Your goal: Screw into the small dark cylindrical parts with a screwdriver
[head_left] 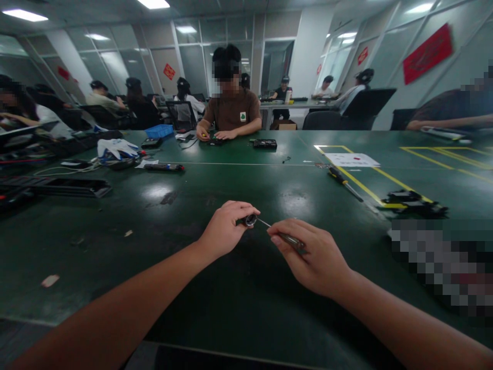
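Note:
My left hand is closed on a small round part with a dark middle and a shiny metallic rim, pinched at the fingertips. In my right hand is a slim screwdriver, its thin shaft pointing left toward the round part. The tip of the shaft comes right up to the part's rim; whether it touches, I cannot tell. Both hands are above the green table, near its front side. The fingers hide much of the screwdriver's handle and the back of the round part.
A yellow-and-black screwdriver and black parts lie to the right, near a white sheet. At left are a black pen-shaped tool, white gloves and a black tray-like part. Across the table sits a co-worker handling parts.

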`<state>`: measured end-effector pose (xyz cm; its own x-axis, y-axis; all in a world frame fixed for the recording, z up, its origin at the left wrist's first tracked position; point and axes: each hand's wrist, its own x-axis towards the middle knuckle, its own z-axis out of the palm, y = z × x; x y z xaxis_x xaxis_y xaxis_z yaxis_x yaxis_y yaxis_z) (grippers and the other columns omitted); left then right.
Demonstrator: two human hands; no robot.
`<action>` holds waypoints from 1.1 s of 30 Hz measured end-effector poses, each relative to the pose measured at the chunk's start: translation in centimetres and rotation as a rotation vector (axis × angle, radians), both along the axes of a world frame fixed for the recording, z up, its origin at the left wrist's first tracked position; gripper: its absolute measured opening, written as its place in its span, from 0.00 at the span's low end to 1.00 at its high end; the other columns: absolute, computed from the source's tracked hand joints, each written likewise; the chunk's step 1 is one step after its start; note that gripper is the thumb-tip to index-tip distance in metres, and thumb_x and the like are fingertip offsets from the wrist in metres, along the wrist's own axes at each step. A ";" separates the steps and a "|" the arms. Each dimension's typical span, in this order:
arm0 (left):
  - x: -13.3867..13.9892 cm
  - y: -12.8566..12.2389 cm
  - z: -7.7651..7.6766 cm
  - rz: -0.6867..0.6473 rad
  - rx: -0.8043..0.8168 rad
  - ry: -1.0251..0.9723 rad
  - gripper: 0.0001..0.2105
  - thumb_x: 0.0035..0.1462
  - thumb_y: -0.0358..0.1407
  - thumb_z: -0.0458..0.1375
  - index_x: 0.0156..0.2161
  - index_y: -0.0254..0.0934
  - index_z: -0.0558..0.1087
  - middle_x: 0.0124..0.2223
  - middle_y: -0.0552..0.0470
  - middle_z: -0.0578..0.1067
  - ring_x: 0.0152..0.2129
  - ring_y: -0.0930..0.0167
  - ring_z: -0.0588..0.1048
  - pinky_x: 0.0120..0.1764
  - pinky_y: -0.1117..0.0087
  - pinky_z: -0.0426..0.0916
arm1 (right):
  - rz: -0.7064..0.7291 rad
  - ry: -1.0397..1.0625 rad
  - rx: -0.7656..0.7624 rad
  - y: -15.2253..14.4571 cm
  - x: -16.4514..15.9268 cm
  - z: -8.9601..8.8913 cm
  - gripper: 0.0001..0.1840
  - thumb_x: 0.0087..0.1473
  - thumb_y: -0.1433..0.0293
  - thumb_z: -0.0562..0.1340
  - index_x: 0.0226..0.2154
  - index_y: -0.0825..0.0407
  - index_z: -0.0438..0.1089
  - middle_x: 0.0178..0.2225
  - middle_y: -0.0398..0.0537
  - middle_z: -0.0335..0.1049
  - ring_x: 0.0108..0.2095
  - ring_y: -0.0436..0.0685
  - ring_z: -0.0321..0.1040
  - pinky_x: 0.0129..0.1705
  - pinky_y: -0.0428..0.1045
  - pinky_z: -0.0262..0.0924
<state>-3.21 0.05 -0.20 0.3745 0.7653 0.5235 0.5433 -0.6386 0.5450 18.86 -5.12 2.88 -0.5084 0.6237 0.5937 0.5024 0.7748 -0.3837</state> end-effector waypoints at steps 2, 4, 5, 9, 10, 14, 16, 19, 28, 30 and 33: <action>0.0 0.0 0.0 0.008 -0.001 -0.004 0.13 0.57 0.25 0.61 0.45 0.42 0.79 0.47 0.52 0.81 0.46 0.66 0.76 0.51 0.59 0.70 | 0.020 0.006 -0.001 -0.1 0.0 0.1 0.08 0.62 0.74 0.58 0.42 0.51 0.71 0.37 0.47 0.77 0.37 0.53 0.74 0.42 0.48 0.68; 0.1 0.0 0.0 0.012 0.003 -0.010 0.14 0.57 0.24 0.61 0.45 0.42 0.79 0.47 0.52 0.81 0.46 0.66 0.76 0.50 0.60 0.71 | 0.061 0.000 -0.014 -0.1 0.0 0.1 0.08 0.62 0.74 0.59 0.42 0.51 0.72 0.37 0.47 0.76 0.37 0.53 0.74 0.41 0.48 0.68; 0.1 0.0 0.0 0.010 0.009 -0.009 0.14 0.56 0.24 0.61 0.45 0.42 0.79 0.47 0.52 0.81 0.46 0.66 0.76 0.51 0.60 0.71 | 0.077 -0.011 -0.023 -0.1 -0.1 0.1 0.08 0.62 0.74 0.59 0.42 0.52 0.72 0.37 0.47 0.76 0.37 0.53 0.74 0.41 0.48 0.68; 0.1 0.1 -0.1 -0.006 0.040 0.016 0.15 0.57 0.23 0.60 0.45 0.42 0.80 0.47 0.51 0.81 0.46 0.67 0.76 0.51 0.61 0.71 | 0.083 -0.056 -0.072 0.2 -0.2 -0.3 0.10 0.63 0.75 0.58 0.45 0.52 0.71 0.40 0.48 0.76 0.41 0.53 0.74 0.44 0.48 0.67; 0.1 0.1 -0.1 -0.006 0.044 0.018 0.15 0.57 0.23 0.60 0.45 0.42 0.80 0.47 0.51 0.81 0.46 0.67 0.76 0.51 0.61 0.71 | 0.082 -0.062 -0.078 0.2 -0.2 -0.4 0.10 0.63 0.75 0.58 0.46 0.51 0.71 0.41 0.48 0.76 0.41 0.53 0.74 0.44 0.48 0.67; 0.1 0.0 -0.1 0.005 0.035 -0.004 0.15 0.56 0.23 0.61 0.45 0.42 0.79 0.47 0.52 0.81 0.46 0.67 0.76 0.51 0.61 0.70 | 0.088 -0.057 -0.063 0.2 -0.2 -0.4 0.09 0.63 0.74 0.58 0.45 0.52 0.71 0.40 0.48 0.76 0.41 0.53 0.74 0.44 0.48 0.67; 0.1 0.0 -0.1 0.002 0.032 -0.004 0.14 0.57 0.23 0.62 0.45 0.42 0.80 0.47 0.52 0.81 0.46 0.67 0.76 0.51 0.61 0.71 | 0.088 -0.048 -0.055 0.2 -0.2 -0.2 0.08 0.63 0.74 0.58 0.44 0.52 0.71 0.39 0.49 0.76 0.40 0.53 0.74 0.44 0.49 0.67; 0.2 -0.1 0.0 -0.004 0.036 0.003 0.14 0.57 0.24 0.61 0.45 0.42 0.80 0.47 0.52 0.81 0.45 0.66 0.76 0.50 0.61 0.71 | 0.095 -0.057 -0.064 0.1 -0.1 -0.2 0.09 0.63 0.74 0.58 0.44 0.51 0.70 0.39 0.49 0.76 0.40 0.54 0.74 0.43 0.49 0.68; 0.2 -0.1 0.1 -0.012 0.030 0.004 0.14 0.57 0.24 0.61 0.45 0.43 0.79 0.47 0.52 0.81 0.46 0.66 0.76 0.51 0.59 0.70 | 0.033 -0.049 -0.047 0.1 -0.2 -0.2 0.08 0.63 0.74 0.57 0.42 0.50 0.71 0.38 0.48 0.77 0.39 0.55 0.75 0.43 0.50 0.68; 0.2 -0.1 0.0 -0.015 0.027 0.003 0.14 0.57 0.24 0.61 0.45 0.43 0.79 0.47 0.52 0.81 0.46 0.66 0.76 0.51 0.59 0.70 | 0.029 -0.046 -0.043 0.1 -0.2 -0.2 0.08 0.63 0.74 0.57 0.42 0.51 0.71 0.38 0.49 0.77 0.39 0.55 0.75 0.43 0.50 0.68; 0.2 0.0 0.0 -0.015 0.023 0.007 0.13 0.57 0.24 0.61 0.45 0.43 0.79 0.47 0.53 0.81 0.46 0.66 0.76 0.51 0.59 0.70 | 0.014 -0.039 -0.034 0.1 -0.1 -0.2 0.08 0.63 0.74 0.57 0.42 0.51 0.71 0.38 0.49 0.77 0.39 0.55 0.75 0.43 0.50 0.68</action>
<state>-3.03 0.01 -0.21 0.3892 0.7474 0.5385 0.5374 -0.6590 0.5262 18.71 -4.98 2.70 -0.5398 0.6357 0.5519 0.5064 0.7689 -0.3904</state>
